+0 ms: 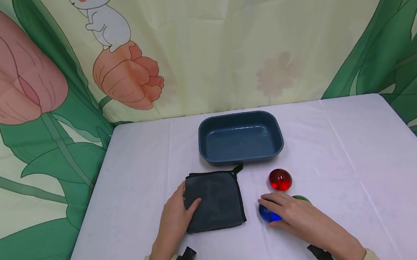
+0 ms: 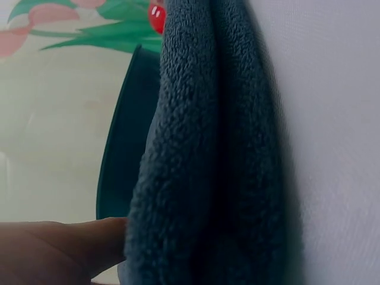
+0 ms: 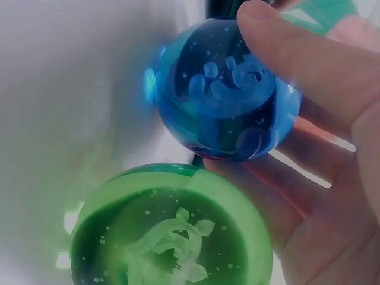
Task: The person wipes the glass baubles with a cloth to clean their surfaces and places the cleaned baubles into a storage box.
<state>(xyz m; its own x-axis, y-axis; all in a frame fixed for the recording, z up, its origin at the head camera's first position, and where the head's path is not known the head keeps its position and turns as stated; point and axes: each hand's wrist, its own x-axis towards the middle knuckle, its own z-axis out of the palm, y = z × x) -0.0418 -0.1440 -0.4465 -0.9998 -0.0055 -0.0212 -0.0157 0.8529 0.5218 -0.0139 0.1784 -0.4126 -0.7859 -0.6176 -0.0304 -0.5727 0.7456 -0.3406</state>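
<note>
On the white tablecloth lies a folded dark grey towel (image 1: 219, 200) with a black trim and a small loop. My left hand (image 1: 176, 218) grips its left edge, the thumb lying across the top. The left wrist view shows the towel's (image 2: 178, 136) fluffy folds side-on, with part of the thumb (image 2: 89, 243) against them. A clear blue ball (image 1: 268, 213) sits between the thumb and fingers of my right hand (image 1: 300, 216). In the right wrist view the blue ball (image 3: 222, 95) has a swirl pattern inside. Close beside it is a green ball (image 3: 172, 237), mostly hidden by the hand in the head view.
A red ball (image 1: 280, 180) rests just beyond my right hand. Behind the towel stands a dark blue rectangular tray (image 1: 242, 160) with raised walls. A curtain with printed flowers (image 1: 128, 77) hangs along the table's far edge.
</note>
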